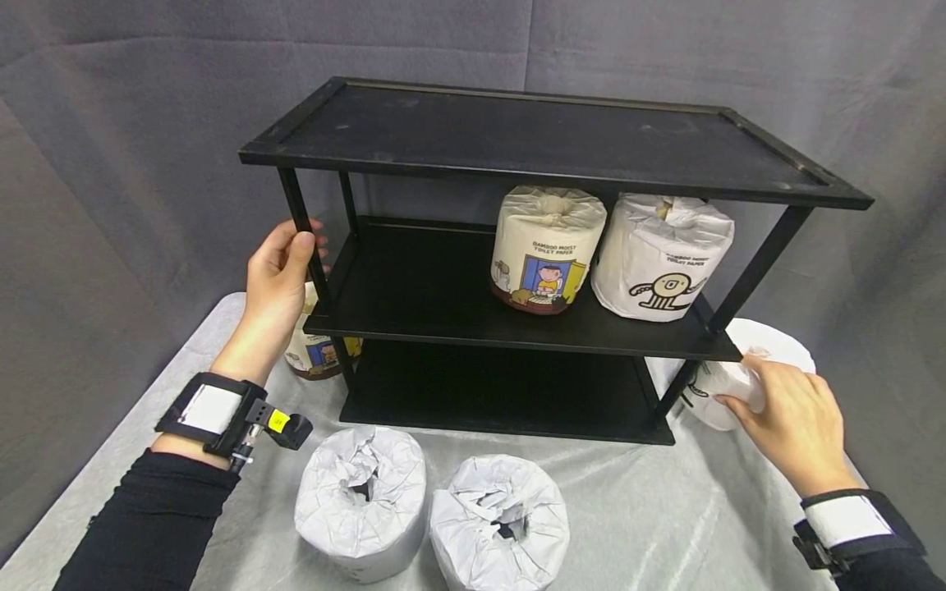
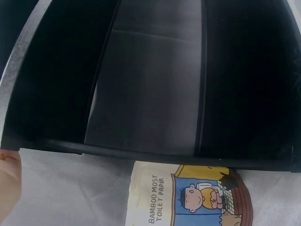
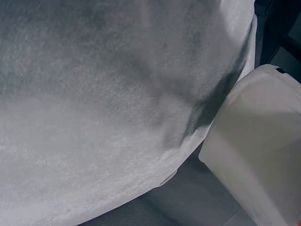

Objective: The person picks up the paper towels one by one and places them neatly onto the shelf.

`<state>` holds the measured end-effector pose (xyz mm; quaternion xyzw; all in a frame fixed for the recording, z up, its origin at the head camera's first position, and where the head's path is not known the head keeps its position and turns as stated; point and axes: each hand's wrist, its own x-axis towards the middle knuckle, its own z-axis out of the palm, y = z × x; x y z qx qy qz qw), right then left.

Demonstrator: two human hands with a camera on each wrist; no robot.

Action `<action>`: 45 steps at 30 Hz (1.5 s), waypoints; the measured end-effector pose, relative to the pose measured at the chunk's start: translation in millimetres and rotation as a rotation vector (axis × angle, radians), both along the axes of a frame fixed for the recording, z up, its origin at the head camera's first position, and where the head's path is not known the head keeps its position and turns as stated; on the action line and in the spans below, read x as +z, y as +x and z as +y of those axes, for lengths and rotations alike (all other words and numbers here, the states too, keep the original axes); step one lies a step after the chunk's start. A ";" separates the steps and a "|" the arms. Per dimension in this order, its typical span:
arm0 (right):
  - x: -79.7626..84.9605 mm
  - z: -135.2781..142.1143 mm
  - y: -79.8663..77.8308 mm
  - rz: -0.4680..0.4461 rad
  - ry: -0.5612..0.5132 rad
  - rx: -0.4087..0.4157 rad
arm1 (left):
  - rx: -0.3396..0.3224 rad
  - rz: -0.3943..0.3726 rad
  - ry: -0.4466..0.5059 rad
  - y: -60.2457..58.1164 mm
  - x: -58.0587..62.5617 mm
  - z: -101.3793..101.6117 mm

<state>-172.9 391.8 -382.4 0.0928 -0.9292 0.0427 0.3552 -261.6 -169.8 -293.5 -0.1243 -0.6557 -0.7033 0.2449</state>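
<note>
A black shelf rack [image 1: 510,139] stands on the table. At its left side, the left hand [image 1: 277,267] grips the front post, thumb in front and fingers behind. Only a bit of that hand shows in the left wrist view. On the far right, the right hand [image 1: 798,410] holds a white-wrapped toilet paper roll [image 1: 776,341] by its near edge, beside the rack's right end. The same roll [image 3: 258,141] fills the right side of the right wrist view. Two toilet paper rolls, one with a boy picture [image 1: 547,254] and one with a round figure [image 1: 661,258], sit upright on the middle shelf.
Two plain white-wrapped rolls, left [image 1: 362,501] and right [image 1: 502,525], stand on the grey tablecloth [image 1: 628,509] before the rack. Another boy-picture roll [image 1: 314,353] is partly hidden behind the left post. A grey curtain [image 1: 628,49] hangs behind.
</note>
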 end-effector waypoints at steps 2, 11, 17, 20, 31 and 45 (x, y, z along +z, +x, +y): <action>1.7 -1.7 1.9 -0.012 -0.019 -0.008 | 0.000 -0.001 0.000 -0.5 -0.3 -0.5; 5.1 -8.9 14.3 0.048 -0.093 -0.018 | -0.006 0.004 0.012 -1.0 -0.6 -0.3; 4.6 -13.6 26.8 0.043 -0.126 -0.022 | -0.029 0.014 0.027 -0.9 0.6 0.1; 4.7 -16.1 34.3 0.045 -0.137 -0.027 | -0.021 0.015 0.015 -0.6 0.5 0.1; 17.0 -23.3 66.8 0.043 -0.184 -0.032 | 0.012 0.016 -0.018 0.6 0.7 0.4; 31.0 -35.0 97.2 0.029 -0.180 0.005 | 0.034 0.020 -0.042 -0.2 -1.0 1.2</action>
